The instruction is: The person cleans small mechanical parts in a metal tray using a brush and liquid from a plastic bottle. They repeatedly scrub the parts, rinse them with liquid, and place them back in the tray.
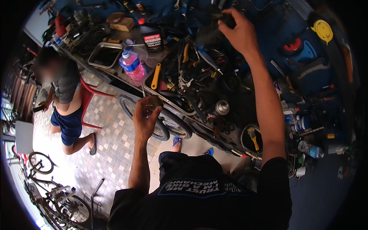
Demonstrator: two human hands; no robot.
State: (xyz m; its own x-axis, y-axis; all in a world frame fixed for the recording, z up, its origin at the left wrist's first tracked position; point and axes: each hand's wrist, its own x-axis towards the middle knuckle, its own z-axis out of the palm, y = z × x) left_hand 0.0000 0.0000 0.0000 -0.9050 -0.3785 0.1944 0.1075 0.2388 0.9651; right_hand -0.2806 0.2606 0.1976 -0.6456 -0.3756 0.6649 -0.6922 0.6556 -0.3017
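My left hand (146, 118) is raised at the near edge of the workbench, fingers curled toward the thumb. A small dark thing shows at its fingertips, too dim to name. Just beyond it a thin metal shaft (144, 89) points up toward a clear bottle of pink liquid (132, 67). A yellow-handled tool (156, 76) lies on the bench close by. My right hand (242, 32) reaches far over the bench, its thumb and fingers bent round something dark against the dark background. Below that hand lie pliers (209, 59) and other hand tools in a heap.
A metal tray (105, 56), a black bottle with a red cap (152, 37) and a spray can (222, 107) stand on the crowded bench. A brush (253, 139) rests in a round container. Bicycle wheels (177, 123) are below the edge. At left a person (69, 88) sits on a red chair (87, 101).
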